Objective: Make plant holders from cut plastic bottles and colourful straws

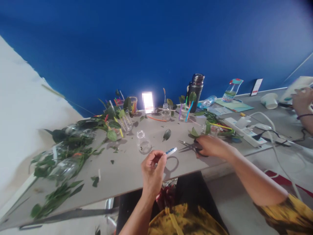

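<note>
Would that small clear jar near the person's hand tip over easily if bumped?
The small clear jar looks like thin glass, so it is probably light and fragile. Its smooth sides may be slippery. Its round body suggests it would likely roll if knocked over.

Nothing legible anywhere in view. The white label strip [171,151] pinched in the left hand [153,169] has a blue printed patch, too small and blurred to read. The printed sheets [219,111] on the counter [117,160], the upright card [256,87] with its red mark and the white power strip [244,132] also show only tiny unreadable markings, and the glowing rectangle [148,102] at the counter's far edge is pixelated out, so no words, brands or numbers can be made out.
</note>
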Available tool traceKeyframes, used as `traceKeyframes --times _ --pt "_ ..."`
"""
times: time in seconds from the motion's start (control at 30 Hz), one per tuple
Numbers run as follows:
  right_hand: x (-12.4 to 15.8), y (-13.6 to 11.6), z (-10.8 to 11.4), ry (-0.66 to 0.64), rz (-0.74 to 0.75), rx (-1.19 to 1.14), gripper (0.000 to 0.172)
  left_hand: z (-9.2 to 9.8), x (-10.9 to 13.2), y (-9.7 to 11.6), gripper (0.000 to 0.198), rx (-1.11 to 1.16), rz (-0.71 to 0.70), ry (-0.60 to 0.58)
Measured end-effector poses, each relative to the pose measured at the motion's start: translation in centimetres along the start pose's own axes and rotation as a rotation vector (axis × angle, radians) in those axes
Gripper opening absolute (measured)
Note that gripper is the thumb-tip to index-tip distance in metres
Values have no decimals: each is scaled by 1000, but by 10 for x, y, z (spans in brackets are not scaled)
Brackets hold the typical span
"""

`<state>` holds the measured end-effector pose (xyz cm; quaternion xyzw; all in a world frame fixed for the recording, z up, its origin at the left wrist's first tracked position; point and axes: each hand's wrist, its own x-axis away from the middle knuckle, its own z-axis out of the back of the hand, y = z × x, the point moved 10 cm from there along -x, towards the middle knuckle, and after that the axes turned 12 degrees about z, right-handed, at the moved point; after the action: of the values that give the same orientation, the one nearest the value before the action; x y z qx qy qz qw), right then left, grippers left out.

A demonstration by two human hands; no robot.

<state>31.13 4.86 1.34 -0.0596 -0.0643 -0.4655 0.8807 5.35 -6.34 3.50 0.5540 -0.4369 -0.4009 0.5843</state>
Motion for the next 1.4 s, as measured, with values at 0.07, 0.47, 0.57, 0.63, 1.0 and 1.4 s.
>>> traceKeyframes --times 0.07,0.47,0.57,0.63,1.0,1.4 --pt "-2 1 -2 -19 40 -20 28 0 0 0 24 35 3 -10" --pt "3 -14 16 -103 -39 239 33 -2 1 1 27 80 12 -55" --pt "-8 -17 4 -266 45 121 31 -7 0 -7 28 142 61 -84" --pt "-12 -13 -11 -451 62 -48 35 -10 -1 -14 29 223 110 -115" --pt "22 -57 81 443 219 -303 17 -6 13 -17 31 454 181 -178" --pt "75 -138 74 925 532 -288 23 -1 24 -9 33 577 217 -90"
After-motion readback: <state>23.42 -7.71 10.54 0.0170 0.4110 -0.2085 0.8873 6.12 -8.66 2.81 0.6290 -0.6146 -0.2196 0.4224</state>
